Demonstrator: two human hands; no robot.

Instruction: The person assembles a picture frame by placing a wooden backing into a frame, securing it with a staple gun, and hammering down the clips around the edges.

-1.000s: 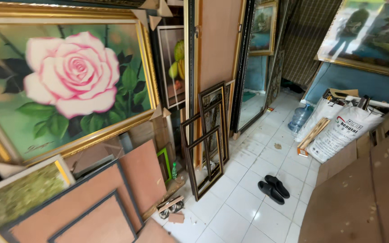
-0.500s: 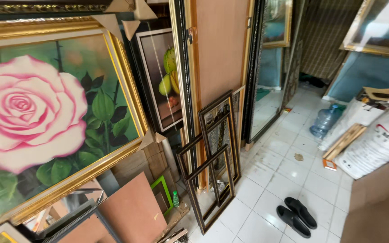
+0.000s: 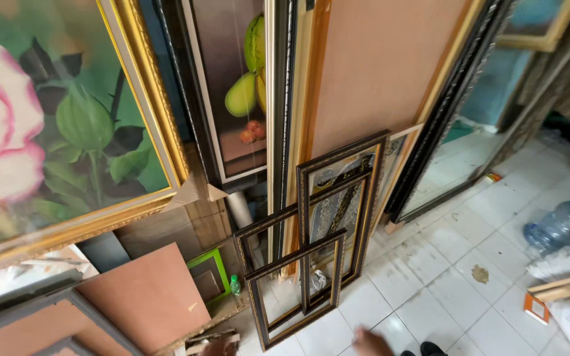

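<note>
Several dark, gold-trimmed empty picture frames (image 3: 311, 264) lean upright against a stack of larger framed works on the white tiled floor (image 3: 430, 290). Only a blurred bit of my right hand (image 3: 371, 343) shows at the bottom edge, just in front of the frames and apart from them. I cannot tell whether its fingers are open or closed, and nothing is visible in it. My left hand is out of sight.
A large gold-framed rose painting (image 3: 67, 132) fills the left. A fruit painting (image 3: 239, 92) and a brown backing board (image 3: 377, 72) stand behind the frames. A tall mirror (image 3: 460, 158) leans at right. Brown boards (image 3: 146, 296) lie at lower left, a water bottle (image 3: 562, 227) at right.
The view has moved closer to the leaning dark frames and tilted down. A bit of my right hand has come into view at the bottom edge.
</note>
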